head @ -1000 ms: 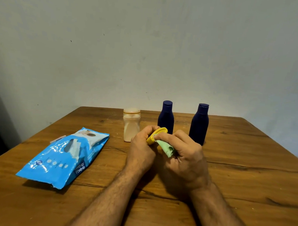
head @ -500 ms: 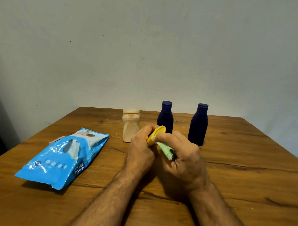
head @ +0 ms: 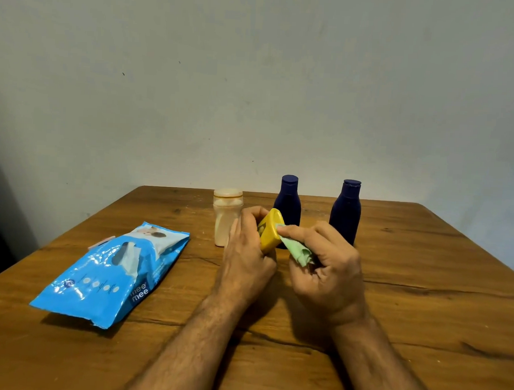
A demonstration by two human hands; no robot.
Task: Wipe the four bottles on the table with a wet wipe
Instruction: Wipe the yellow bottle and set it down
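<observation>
Hands meet above the middle of the wooden worktop (head: 422,290). Left hand (head: 247,259) has its fingers curled round a small yellow bottle (head: 270,230), held tilted off the surface with its flat end facing up and to the right; contents not visible through the opaque wall. Right hand (head: 326,268) pinches a pale green wipe (head: 297,251) between thumb and fingers, with the forefinger pressing the wipe against the yellow bottle's upper edge; the rest of the wipe hangs bunched below the forefinger. Three more bottles stand upright in a row at the far side of the worktop, behind the hands. Cream bottle (head: 227,217), leftmost, is translucent with a wide lid and shows a pale fill; its right side is partly hidden by the left hand. Middle blue bottle (head: 288,202) is opaque, cap on, lower body hidden behind the yellow bottle and the wipe. Right blue bottle (head: 345,210) is opaque, cap on, standing just behind the right hand; contents of both cannot be told. Wipe pack (head: 108,276), glossy blue, lies flat on the left of the worktop, well apart from the hands, with a white wipe showing through its top opening. Plain grey wall (head: 255,76) behind.
</observation>
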